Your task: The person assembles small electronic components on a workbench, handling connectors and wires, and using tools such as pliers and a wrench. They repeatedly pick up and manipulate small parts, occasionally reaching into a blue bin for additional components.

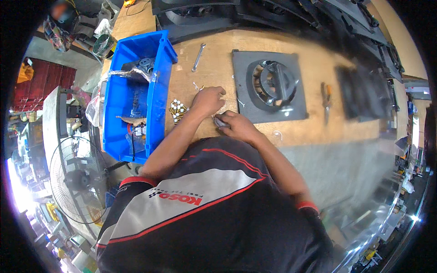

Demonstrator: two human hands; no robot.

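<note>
My left hand (209,102) rests over the wooden tabletop with its fingers curled in. Whatever it grips, if anything, is hidden beneath the fingers. Close beside it, my right hand (237,126) is closed on a small grey object (220,122), mostly covered by the fingers and too unclear to name. Left of my left hand lies a pile of small brass-coloured fittings with white ends (177,109). A square black panel with a round raised housing (291,109) lies flat to the right of both hands.
A blue plastic bin (157,95) holding assorted parts stands at the left. Beyond my hands lies a metal wrench (198,58). Orange-handled pliers (326,98) sit right of the panel. Large black mouldings (195,18) line the far edge. A fan (78,179) stands at lower left.
</note>
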